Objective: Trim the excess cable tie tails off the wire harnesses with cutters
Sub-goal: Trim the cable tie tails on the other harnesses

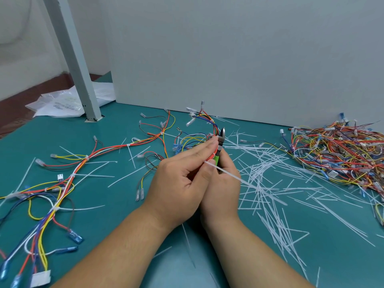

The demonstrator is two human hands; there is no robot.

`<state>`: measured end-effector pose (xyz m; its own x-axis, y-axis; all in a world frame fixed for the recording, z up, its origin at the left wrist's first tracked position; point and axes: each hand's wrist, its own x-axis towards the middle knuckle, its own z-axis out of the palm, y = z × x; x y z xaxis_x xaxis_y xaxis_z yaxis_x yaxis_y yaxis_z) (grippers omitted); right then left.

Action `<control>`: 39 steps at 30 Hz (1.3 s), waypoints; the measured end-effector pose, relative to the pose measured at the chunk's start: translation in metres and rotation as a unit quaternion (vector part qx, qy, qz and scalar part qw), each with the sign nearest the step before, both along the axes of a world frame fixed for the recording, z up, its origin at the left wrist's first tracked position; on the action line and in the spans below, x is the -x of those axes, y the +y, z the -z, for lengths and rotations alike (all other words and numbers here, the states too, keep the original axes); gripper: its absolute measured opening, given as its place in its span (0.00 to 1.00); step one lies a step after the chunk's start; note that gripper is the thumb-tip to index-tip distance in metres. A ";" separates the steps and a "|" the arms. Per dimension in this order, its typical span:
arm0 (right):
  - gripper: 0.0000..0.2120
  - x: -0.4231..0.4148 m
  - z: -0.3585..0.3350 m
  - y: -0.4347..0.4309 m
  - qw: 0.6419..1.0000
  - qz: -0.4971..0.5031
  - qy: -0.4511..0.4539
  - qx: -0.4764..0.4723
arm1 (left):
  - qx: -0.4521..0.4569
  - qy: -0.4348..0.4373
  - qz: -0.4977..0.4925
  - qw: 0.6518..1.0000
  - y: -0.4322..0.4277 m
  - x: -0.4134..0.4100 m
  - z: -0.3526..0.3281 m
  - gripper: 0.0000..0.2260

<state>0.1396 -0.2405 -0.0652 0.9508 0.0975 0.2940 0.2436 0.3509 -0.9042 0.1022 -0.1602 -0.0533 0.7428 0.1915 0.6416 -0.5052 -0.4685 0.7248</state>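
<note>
Left hand (182,175) is pinching the wire harness (212,156) just above the table. Right hand (223,183) is gripping the green-handled cutters (221,140), blades pointing up and away. The tie tail (239,179) is running from the harness down-right across the right hand, so its root is lying below the blades, nearer the person. Judgement: the blades need drawing back to that root

Matt teal bench (116,221); translucent white plastic tie offcuts (268,183); glossy plastic-sheathed harness wires (68,181); dark metal cutters (222,136), green plastic grip.
</note>
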 end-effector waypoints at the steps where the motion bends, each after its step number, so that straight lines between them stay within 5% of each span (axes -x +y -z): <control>1: 0.09 -0.001 0.000 0.000 1.000 0.001 0.000 0.005 | 0.000 0.000 -0.001 1.000 0.000 0.000 0.000 0.17; 39: 0.08 -0.001 0.002 0.001 1.000 0.017 0.007 0.023 | 0.000 -0.001 -0.001 1.000 0.000 0.000 -0.001 0.16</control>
<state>0.1411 -0.2400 -0.0676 0.9578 0.0780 0.2768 0.2422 0.3004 -0.9226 0.1019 -0.1604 -0.0528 0.7411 0.1929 0.6431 -0.5060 -0.4690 0.7239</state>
